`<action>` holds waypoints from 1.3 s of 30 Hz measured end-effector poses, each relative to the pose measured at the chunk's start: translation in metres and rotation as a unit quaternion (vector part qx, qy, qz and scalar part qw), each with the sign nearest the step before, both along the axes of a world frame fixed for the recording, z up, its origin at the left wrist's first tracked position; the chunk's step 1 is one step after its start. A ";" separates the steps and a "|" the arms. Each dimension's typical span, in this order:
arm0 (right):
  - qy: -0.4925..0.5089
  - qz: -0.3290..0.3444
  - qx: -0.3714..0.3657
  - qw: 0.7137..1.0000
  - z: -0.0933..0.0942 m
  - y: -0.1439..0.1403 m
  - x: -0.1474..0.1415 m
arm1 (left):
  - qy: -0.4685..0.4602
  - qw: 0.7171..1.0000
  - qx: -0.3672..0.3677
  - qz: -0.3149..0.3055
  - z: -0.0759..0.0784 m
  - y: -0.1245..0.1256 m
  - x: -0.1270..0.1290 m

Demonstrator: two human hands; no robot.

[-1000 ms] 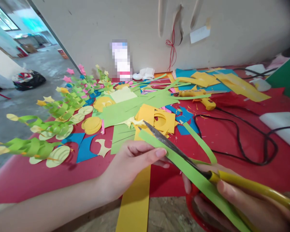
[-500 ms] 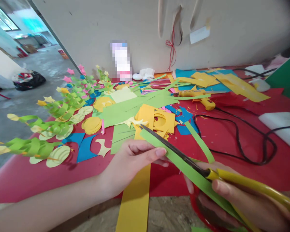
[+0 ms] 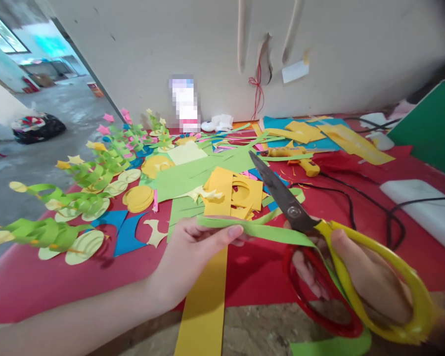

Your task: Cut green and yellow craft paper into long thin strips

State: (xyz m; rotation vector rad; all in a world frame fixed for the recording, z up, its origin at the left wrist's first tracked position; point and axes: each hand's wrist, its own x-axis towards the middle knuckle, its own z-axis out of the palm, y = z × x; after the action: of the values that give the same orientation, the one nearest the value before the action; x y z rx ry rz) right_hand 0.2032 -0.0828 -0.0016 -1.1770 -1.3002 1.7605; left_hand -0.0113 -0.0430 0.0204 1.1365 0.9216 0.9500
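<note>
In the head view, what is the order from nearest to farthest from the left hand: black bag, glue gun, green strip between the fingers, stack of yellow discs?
From the left hand:
1. Green strip: held in it.
2. Stack of yellow discs: ahead, to the left.
3. Glue gun: farther back, right.
4. Black bag: far left background.

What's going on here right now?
The left hand pinches narrow green paper strips, while the right hand holds red-and-yellow-handled scissors beside them. Curled green paper ornaments line the left side of the red table surface. A yellow glue gun lies beyond the scissors, near paper scraps.
</note>
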 end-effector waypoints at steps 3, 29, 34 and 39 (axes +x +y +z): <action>0.006 -0.012 -0.034 0.999 0.000 0.003 -0.006 | 0.034 0.999 0.004 0.014 0.003 0.000 0.000; 0.157 -0.238 0.009 0.958 0.030 0.035 0.005 | 0.094 0.986 0.090 0.102 0.017 0.005 -0.011; 0.182 -0.196 0.039 0.963 0.023 0.037 0.007 | 0.090 0.987 0.091 0.102 0.018 0.008 -0.011; -0.124 -0.218 0.121 0.961 0.025 0.049 0.027 | 0.075 0.980 0.112 0.145 0.034 0.010 -0.013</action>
State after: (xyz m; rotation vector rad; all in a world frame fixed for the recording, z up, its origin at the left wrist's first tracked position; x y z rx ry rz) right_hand 0.2299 -0.0339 0.0231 -1.4411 -1.2344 1.1349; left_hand -0.0243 -0.0328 0.0542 1.3002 1.1467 1.2423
